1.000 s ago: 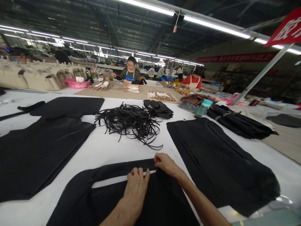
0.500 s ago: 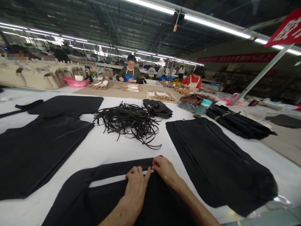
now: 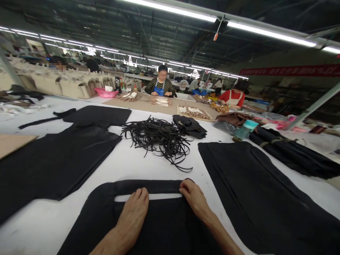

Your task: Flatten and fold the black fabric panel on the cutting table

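A black leather-like panel with a long narrow slot near its far edge lies in front of me on the white table. White shows through the slot. My left hand rests on the panel, its fingers close together and laid flat across the slot left of the middle. At the slot's right end, my right hand grips the panel's far right corner between thumb and bent fingers. The fingertips of that hand are partly hidden. Beyond the panel sits a tangled heap of thin black strips.
Black panels are stacked to the left and right. A teal-lidded bottle stands behind the right stack, beside a tied black bundle. Across the table, a person in a blue apron and one in red work.
My left hand has slid left along the slot, away from my right hand. The right hand stays at the slot's right end. My view has turned slightly left.
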The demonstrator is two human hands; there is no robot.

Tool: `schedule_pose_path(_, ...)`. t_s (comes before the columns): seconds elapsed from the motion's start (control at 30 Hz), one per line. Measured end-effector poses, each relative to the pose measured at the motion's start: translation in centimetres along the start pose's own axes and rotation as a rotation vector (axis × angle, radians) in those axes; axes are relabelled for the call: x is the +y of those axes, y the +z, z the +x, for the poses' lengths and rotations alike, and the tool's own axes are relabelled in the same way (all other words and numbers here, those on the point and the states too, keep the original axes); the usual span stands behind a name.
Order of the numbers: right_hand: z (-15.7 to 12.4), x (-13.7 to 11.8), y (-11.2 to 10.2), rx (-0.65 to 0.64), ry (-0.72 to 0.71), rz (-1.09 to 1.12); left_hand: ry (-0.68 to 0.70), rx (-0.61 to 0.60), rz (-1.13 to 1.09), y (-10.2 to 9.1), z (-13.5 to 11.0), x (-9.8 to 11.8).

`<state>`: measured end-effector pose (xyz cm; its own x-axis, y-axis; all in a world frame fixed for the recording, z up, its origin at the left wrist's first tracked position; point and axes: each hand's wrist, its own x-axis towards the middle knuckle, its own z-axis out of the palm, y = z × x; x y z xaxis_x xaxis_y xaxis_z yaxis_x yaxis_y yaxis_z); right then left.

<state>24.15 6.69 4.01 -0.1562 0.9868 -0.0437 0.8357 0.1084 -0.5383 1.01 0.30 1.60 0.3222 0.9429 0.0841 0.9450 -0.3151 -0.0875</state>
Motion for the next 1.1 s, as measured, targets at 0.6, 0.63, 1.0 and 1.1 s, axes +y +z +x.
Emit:
schedule_pose_path(0.6, -4.0, 2.6, 5.8, 0.027, -0.525, -0.321, 0.174, -0.103, -0.6, -1.2, -2.5, 0.2)
schedule_pose_path(0.63, -4.1, 2.6, 5.6, 0.044, -0.522, -0.287, 0.173, -0.101, -0.597, -1.1, -2.6, 0.2)
schedule_pose_path(1.0, -1.1, 1.2, -1.0, 0.08, 0.008, -0.063, -0.051, -0.115, -0.308, -0.2, -2.3, -1.3)
schedule_pose_path(1.1, -0.7, 1.5, -1.0, 0.035, 0.096, -0.048, -0.057, -0.018, -0.227, 1.2, -2.5, -2.1)
